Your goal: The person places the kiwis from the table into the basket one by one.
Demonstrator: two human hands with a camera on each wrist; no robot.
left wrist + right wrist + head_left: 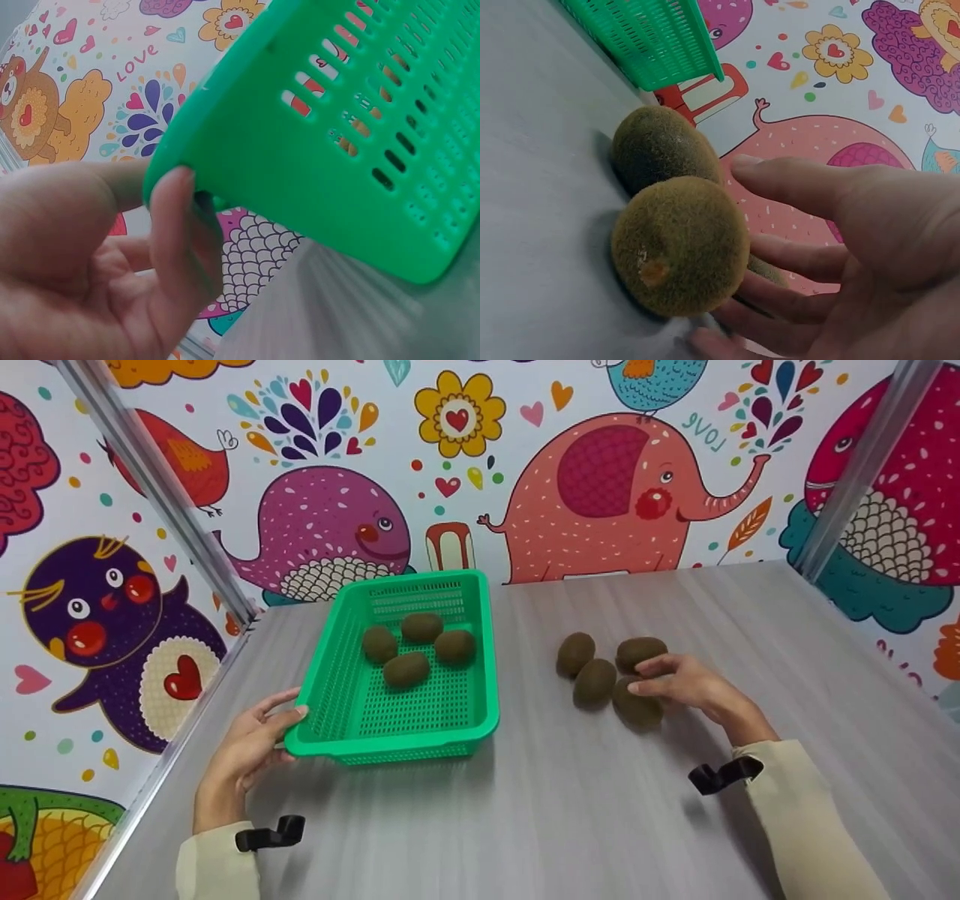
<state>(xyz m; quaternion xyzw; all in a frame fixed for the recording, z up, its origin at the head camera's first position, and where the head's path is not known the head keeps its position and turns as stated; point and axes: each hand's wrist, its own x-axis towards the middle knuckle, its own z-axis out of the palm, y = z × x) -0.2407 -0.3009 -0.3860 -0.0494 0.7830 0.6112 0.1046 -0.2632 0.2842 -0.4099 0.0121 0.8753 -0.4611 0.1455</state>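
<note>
My left hand (251, 742) pinches the rim of a green perforated plastic basket (491, 690) at its near left corner. In the left wrist view the thumb and fingers (176, 217) close over that rim. Several brown kiwis, one of them the front kiwi (406, 670), lie inside the basket. To the right, several more kiwis sit grouped on the table. My right hand (690, 686) is at the nearest of these, a kiwi (679, 247) that stands out in the right wrist view. Its fingers are loosely spread beside the fruit, with the thumb apart from it.
The grey wood-grain table (540, 810) runs between walls covered with cartoon animals. Metal posts, such as the left post (172, 502), stand at the back corners. A black band with a bracket (724, 775) is on each sleeve.
</note>
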